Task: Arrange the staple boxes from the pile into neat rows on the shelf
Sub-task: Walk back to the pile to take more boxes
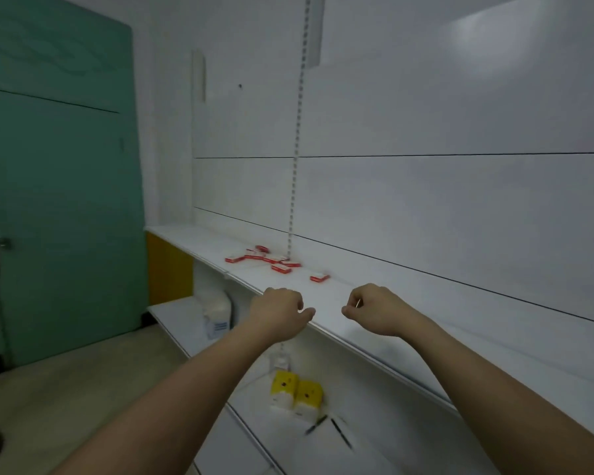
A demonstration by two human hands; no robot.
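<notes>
Two bare forearms reach up from the bottom of the view, ending in the left hand and the right hand, both hovering at the front lip of the white shelf. Each grip is curled narrow, fingers folded loosely toward the palm, holding nothing; a thin pale sliver shows by the right fingers, too small to identify. The two hands are near each other with a gap between them.

The pile of staple boxes lies beyond the left grip, farther along the shelf and close to the back wall: small flat red-and-white cartons, scattered at mixed angles, some touching. One stray staple box sits apart from the pile, just beyond the gap between the grips.

The shelf is smooth and matte with a thin straight front edge; bare surface stretches to the right of the right grip. Below it, two yellow cartons stand side by side on a lower shelf. A green door stands far left.
</notes>
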